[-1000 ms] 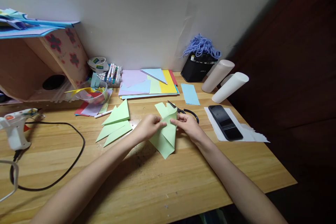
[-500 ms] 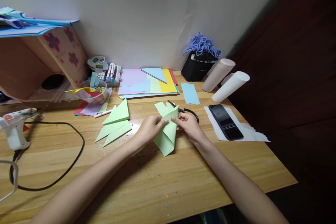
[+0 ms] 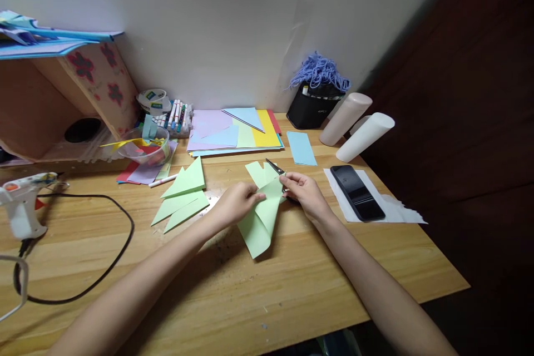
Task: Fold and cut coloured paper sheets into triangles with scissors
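Note:
A light green paper sheet, curled over on itself, is held between both hands above the wooden table. My left hand pinches its left side with the thumb on top. At the upper right corner, my right hand grips the paper between thumb and fingers. Behind the sheet lie green paper pieces and dark scissors, whose handles are mostly hidden by my right hand. Left of my hands rest several folded green triangles.
Stacked coloured paper and blue slips lie behind. A phone rests on white paper at right, near two white cylinders. At left are a glue gun with its looped cable and a clear bowl.
My right hand has moved slightly right and up with the paper's corner. The sheet's lower tip has shifted down and left, and the scissors' handles are now more covered.

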{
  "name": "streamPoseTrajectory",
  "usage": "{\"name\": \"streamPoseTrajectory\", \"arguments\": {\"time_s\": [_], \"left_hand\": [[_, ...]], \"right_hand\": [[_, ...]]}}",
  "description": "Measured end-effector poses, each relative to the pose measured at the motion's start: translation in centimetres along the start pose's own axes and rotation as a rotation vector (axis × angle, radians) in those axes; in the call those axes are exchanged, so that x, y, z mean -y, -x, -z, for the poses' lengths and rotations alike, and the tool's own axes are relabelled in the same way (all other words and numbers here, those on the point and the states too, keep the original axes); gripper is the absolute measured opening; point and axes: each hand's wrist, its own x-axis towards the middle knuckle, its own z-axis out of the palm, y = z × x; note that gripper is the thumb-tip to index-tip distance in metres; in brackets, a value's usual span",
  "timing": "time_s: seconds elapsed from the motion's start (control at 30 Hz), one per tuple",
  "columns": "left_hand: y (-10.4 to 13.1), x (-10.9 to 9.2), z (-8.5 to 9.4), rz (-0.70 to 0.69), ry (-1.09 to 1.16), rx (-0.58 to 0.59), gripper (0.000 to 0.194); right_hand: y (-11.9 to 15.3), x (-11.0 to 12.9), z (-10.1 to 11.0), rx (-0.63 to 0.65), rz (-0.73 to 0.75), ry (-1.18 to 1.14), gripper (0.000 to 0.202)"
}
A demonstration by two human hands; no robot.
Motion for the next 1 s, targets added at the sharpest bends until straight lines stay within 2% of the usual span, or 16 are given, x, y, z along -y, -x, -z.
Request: {"name": "streamPoseTrajectory", "arguments": {"time_s": [0.17, 0.37, 0.53, 0.77, 1.0], "left_hand": [[0.1, -0.2, 0.4, 0.001, 0.009, 0.033, 0.032], [0.2, -0.3, 0.6, -0.002, 0.021, 0.048, 0.031], [0.1, -0.4, 1.1, 0.02, -0.019, 0.058, 0.03], [-0.2, 0.0, 1.7, 0.024, 0.009, 0.134, 0.033], [-0.3, 0.5, 1.9, 0.04, 0.036, 0.186, 0.033]], "right_hand": [[-0.1, 0.3, 0.3, 0.051, -0.008, -0.048, 0.024], [0.1, 0.5, 0.1, -0.035, 0.097, 0.024, 0.024], [0.6, 0.9, -0.1, 0.124, 0.052, 0.125, 0.045], [0.4, 0.7, -0.1, 0.087, 0.051, 0.099, 0.027], [0.4, 0.6, -0.2, 0.038, 0.077, 0.131, 0.027]]}}
